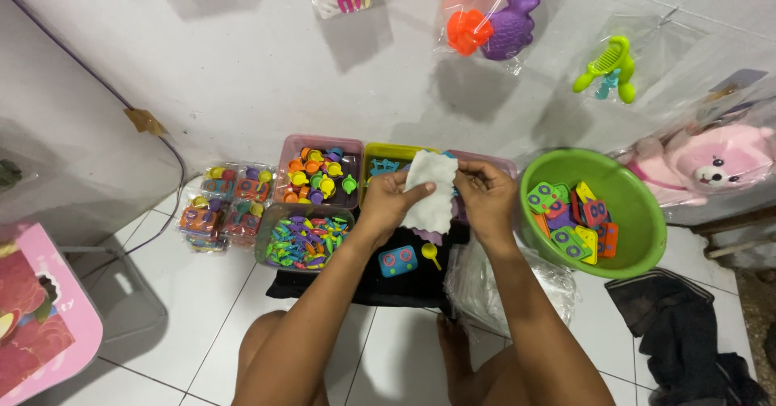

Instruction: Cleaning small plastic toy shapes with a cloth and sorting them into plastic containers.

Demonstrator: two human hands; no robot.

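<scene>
Down in the head view, both hands meet over a cluttered floor. The left hand (388,200) and the right hand (487,194) hold a small white plastic bag (430,192) between them, each pinching an upper edge with thumb against fingers, the other fingers curled loosely behind it. The bag hangs flat and upright above a black cloth (380,281) spread on the white tiles.

On that cloth, just below the bag, lie a blue toy stove (398,260) and a little yellow scoop (431,252). Behind the hands stand a pink tray (317,171) of small coloured toy cups, a yellow-green tray (386,159), and in front of the pink one a clear tray (304,238) full of bright toy cutlery. To the left sit a few sealed packets of toys (224,206). To the right, near the right hand, a green basin (598,212) holds more toy stoves in mixed colours. A heap of clear bags (517,281) lies under the right forearm, and a pink plush toy (715,167) leans by the wall
</scene>
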